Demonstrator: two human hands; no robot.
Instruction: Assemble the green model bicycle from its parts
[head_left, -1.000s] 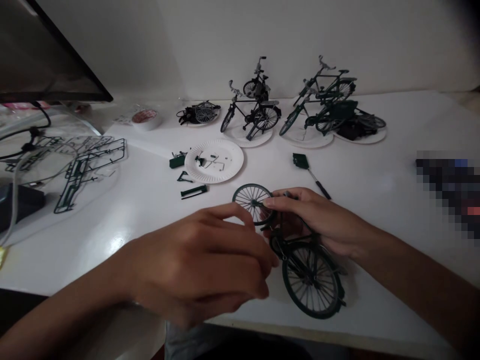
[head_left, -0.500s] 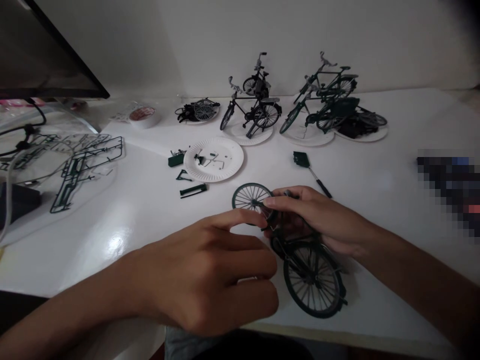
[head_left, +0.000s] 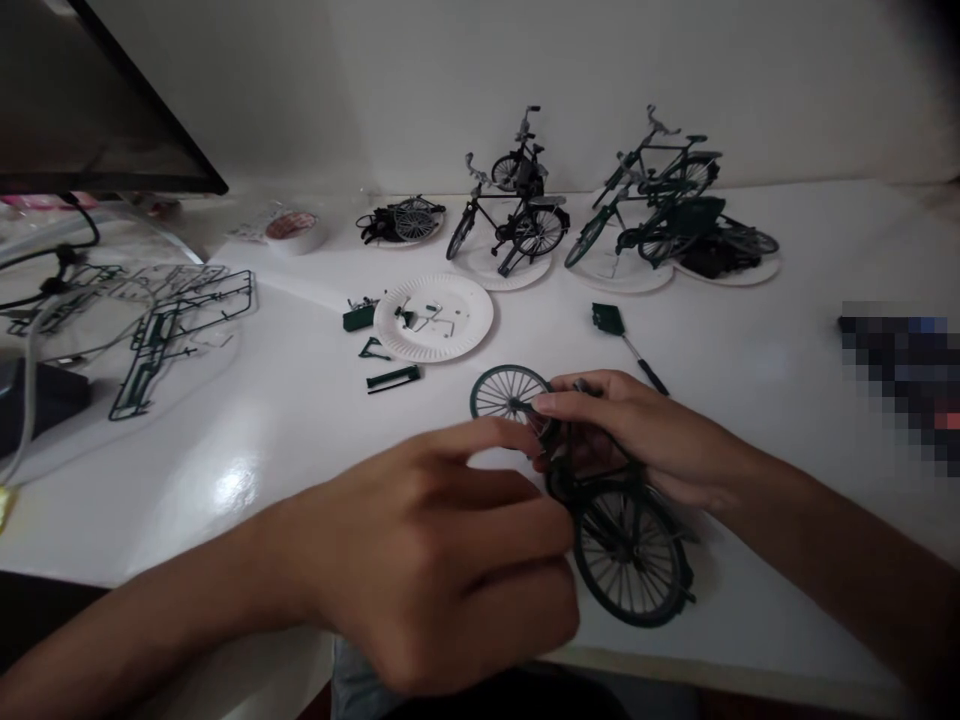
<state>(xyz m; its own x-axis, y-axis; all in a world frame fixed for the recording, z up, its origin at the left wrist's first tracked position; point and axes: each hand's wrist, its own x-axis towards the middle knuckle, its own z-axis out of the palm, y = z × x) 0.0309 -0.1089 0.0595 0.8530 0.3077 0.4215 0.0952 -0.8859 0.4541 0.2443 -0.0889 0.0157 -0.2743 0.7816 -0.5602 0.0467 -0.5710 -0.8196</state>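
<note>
A small dark green model bicycle [head_left: 630, 555] lies tilted over the table in front of me. My right hand [head_left: 619, 425] grips it by the frame near the front wheel, thumb on top and fingers underneath. My left hand [head_left: 442, 540] comes in from the left with its fingers curled. Its index fingertip touches the bicycle's middle, near the pedals, and its thumb is hidden. Whatever sits between those fingers cannot be seen. The spoked front wheel [head_left: 499, 385] points away to the left; the rear wheel is nearest the table's front edge.
Behind stand finished-looking model bicycles [head_left: 517, 225] on paper plates. A paper plate [head_left: 465, 340] with tiny parts, a green box piece [head_left: 360, 317] and a green bar [head_left: 394, 378] lie left. A screwdriver-like tool [head_left: 649, 370], part frames [head_left: 150, 360], tape [head_left: 292, 232] and a monitor [head_left: 90, 110] surround.
My left hand has shifted slightly right and down against the bicycle. The right hand keeps its grip. The whole view has moved a little.
</note>
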